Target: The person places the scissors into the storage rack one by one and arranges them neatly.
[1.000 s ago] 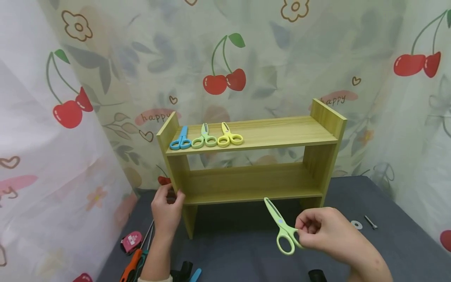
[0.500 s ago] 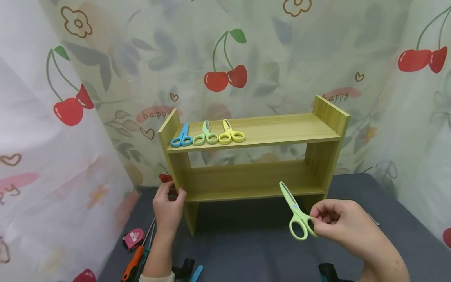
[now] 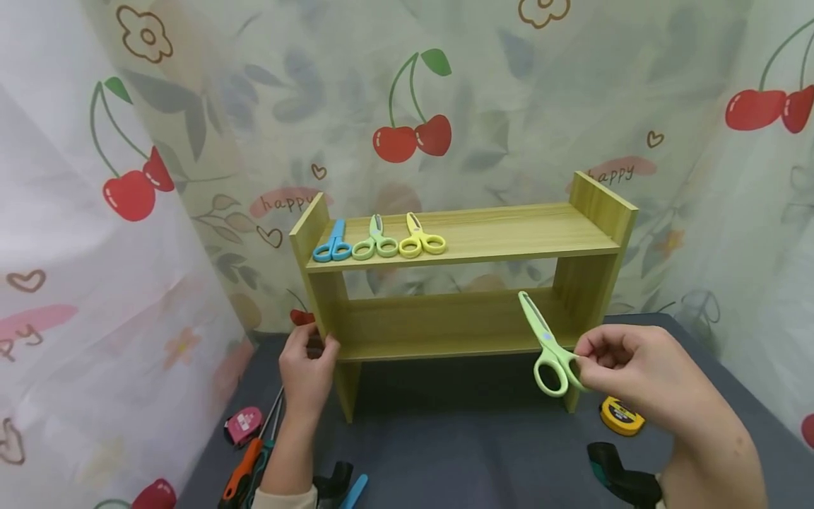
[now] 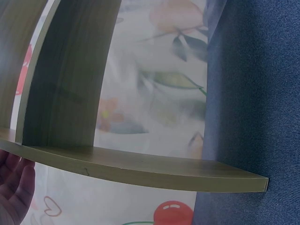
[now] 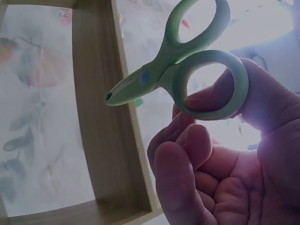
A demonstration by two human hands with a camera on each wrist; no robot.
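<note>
A pair of light green scissors (image 3: 548,343) is pinched by one handle loop in my right hand (image 3: 642,375), blades pointing up and left, in front of the wooden shelf's right part. In the right wrist view, thumb and fingertips hold the loop of the scissors (image 5: 211,112). My left hand (image 3: 308,375) grips the left side panel of the two-tier wooden shelf (image 3: 458,350); in the left wrist view its fingers (image 4: 21,180) touch the panel's outer face. On the top board lie blue scissors (image 3: 333,247), green scissors (image 3: 375,244) and yellow scissors (image 3: 420,240), side by side at the left.
A pink tape measure (image 3: 244,425) and an orange-handled screwdriver (image 3: 244,466) lie left on the dark grey tabletop (image 3: 445,452). A yellow tape measure (image 3: 621,416) lies under the right hand, near a black-and-teal object (image 3: 620,474). Patterned curtains (image 3: 483,106) enclose the back and sides.
My right hand has moved up and right with the green scissors, towards the shelf's right part. The yellow tape measure has come into sight. My left hand has stayed at the side panel.
</note>
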